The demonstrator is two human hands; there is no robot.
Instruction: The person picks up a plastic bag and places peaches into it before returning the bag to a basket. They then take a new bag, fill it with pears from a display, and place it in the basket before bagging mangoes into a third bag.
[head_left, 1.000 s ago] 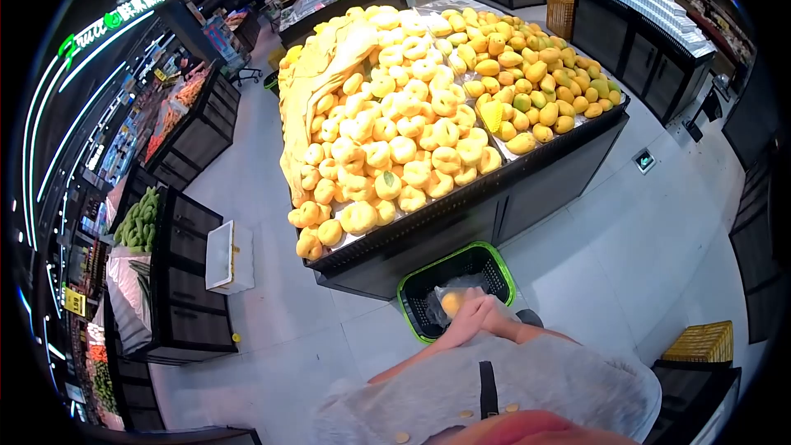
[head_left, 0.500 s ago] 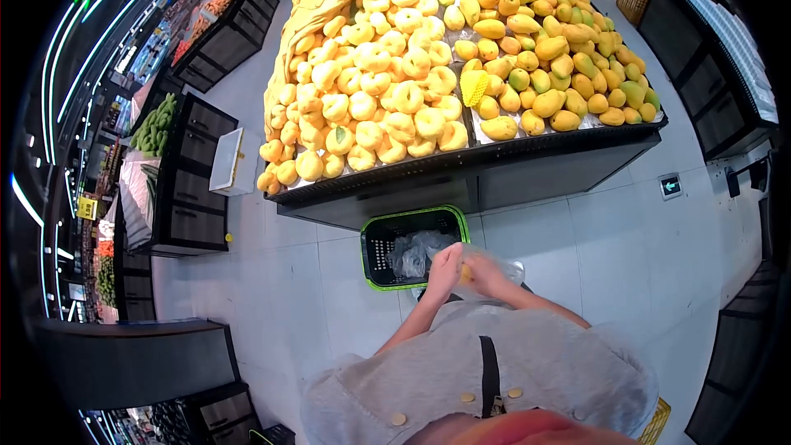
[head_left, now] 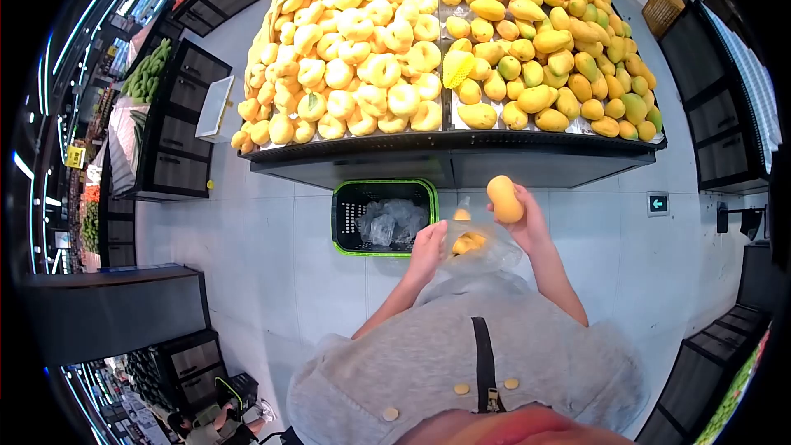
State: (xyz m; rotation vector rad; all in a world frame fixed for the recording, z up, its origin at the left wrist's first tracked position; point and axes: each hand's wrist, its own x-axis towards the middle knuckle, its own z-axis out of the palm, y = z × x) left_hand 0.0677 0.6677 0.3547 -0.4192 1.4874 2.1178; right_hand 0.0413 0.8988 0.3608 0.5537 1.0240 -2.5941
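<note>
Beside the basket [head_left: 385, 182], over pale floor tiles [head_left: 272, 280], the left grip [head_left: 428, 247] pinches a plastic bag [head_left: 486, 250]; the right [head_left: 527, 216], a mango [head_left: 505, 199].

Bright light falls on the pale yellow fruit [head_left: 354, 49], whose tops glare nearly white, while the mangoes [head_left: 552, 41] keep richer colour. Strip lights [head_left: 23, 166] streak the much dimmer left side. Soft shadow lies under the green-rimmed basket [head_left: 335, 216], and the clear bag [head_left: 494, 257] shows a hazy sheen. The wide lens bends the outer cabinets [head_left: 729, 107] (rather strongly), black swallows the corners, and fine detail smears toward the left edge.
</note>
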